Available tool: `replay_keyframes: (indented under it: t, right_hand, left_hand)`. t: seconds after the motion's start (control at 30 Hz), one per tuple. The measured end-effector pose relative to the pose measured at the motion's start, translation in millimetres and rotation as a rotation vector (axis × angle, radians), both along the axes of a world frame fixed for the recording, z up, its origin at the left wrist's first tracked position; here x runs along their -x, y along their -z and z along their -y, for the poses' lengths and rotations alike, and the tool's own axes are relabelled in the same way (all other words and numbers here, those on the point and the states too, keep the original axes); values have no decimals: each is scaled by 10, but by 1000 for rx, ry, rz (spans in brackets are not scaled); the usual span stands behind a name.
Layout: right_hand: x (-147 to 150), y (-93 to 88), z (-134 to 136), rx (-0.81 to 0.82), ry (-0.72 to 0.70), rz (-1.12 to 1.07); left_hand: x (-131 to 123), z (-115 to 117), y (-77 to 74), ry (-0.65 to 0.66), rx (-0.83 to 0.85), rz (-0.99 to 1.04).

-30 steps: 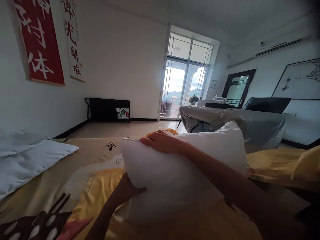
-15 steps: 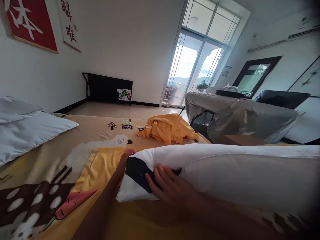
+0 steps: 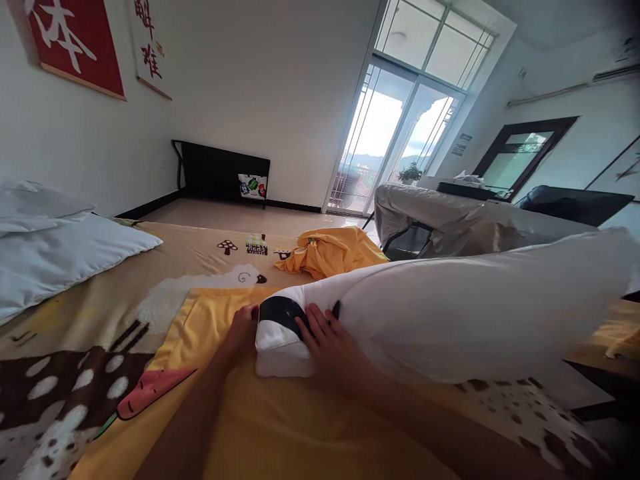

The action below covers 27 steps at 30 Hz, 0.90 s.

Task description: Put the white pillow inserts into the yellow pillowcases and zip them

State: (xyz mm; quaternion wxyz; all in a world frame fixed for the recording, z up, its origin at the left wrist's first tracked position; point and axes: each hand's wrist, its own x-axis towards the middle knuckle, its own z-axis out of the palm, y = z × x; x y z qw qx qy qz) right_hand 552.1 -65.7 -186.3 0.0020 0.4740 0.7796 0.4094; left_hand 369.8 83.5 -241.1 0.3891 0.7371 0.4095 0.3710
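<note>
A long white pillow (image 3: 450,313) with a black patch near its end lies across the bed in front of me, its far right end raised and bent. My left hand (image 3: 245,327) is closed on the pillow's near left end, the fingertips partly hidden behind it. On top of the pillow, beside the black patch, my right hand (image 3: 330,343) lies with fingers stretched and slightly apart; its thumb is hidden. Beneath the pillow and my forearms spreads a smooth yellow cloth (image 3: 210,313). A crumpled yellow-orange cloth (image 3: 335,250) sits just beyond the pillow.
The bed has a printed beige sheet (image 3: 195,247). Another white pillow (image 3: 85,260) rests at the left. Past the bed stand a black panel (image 3: 215,170) against the wall, a plastic-covered piece of furniture (image 3: 450,213) and a glass door (image 3: 385,133).
The pillow's right end has risen and bent upward, uncovering more of the bed below it. Both hands stay at its left end, the right one slightly higher in view.
</note>
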Motion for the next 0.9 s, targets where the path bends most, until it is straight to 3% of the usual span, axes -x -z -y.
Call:
replay_keyframes:
  t: [0.13,0.3,0.47,0.67,0.73,0.8,0.9]
  right_hand:
    - [-24,-52,-164,96,25,4]
    - [-76,-25,-372,73,71,-42]
    - [-163,18,-562,10,51,-160]
    - [-289,-140,-819,159,114,-261]
    - [-323,-216,-883,205,137,-280]
    - [-349,-271,-908,242,132,-289]
    - [-357,-278,-850,262,82,-260]
  left_hand:
    - [48,3,1,38,-149,-179]
    - [22,-17,-41,-12,-316,-414]
    - [4,78,-282,-51,-385,-587]
    - [6,441,-636,145,-311,-892]
    - [-88,575,-719,86,-340,-913]
    - [-205,660,-749,-84,-432,-876]
    - [-335,665,-680,-322,-743,-752]
